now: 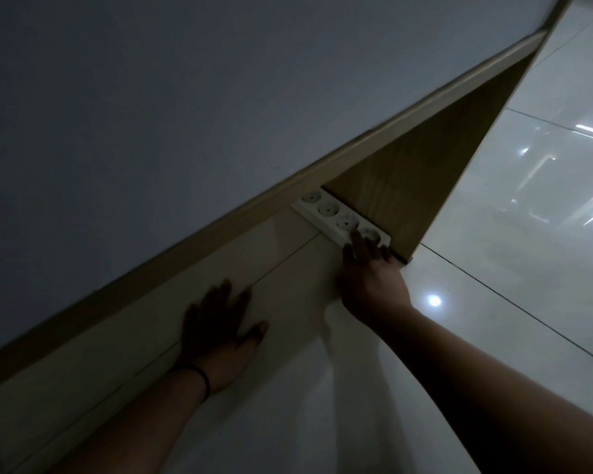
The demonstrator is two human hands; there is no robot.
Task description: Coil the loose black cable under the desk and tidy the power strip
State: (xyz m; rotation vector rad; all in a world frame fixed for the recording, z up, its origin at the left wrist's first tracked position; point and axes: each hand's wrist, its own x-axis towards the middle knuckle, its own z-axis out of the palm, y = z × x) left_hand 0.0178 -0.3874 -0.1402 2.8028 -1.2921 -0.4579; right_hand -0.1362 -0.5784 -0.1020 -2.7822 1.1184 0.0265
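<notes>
A white power strip (329, 210) with several round sockets lies on the floor, tucked against the wooden desk side panel (425, 179) and the skirting board. My right hand (370, 271) rests on its near end, fingers spread over the last socket, touching the strip rather than gripping it. Further left, my left hand (220, 333) is pressed flat on the tiled floor with fingers apart, a dark band on its wrist. No black cable shows in this dim view.
A wooden skirting board (172, 258) runs diagonally along the grey wall (185, 97). Glossy white floor tiles (528, 217) with light reflections spread out to the right of the desk panel.
</notes>
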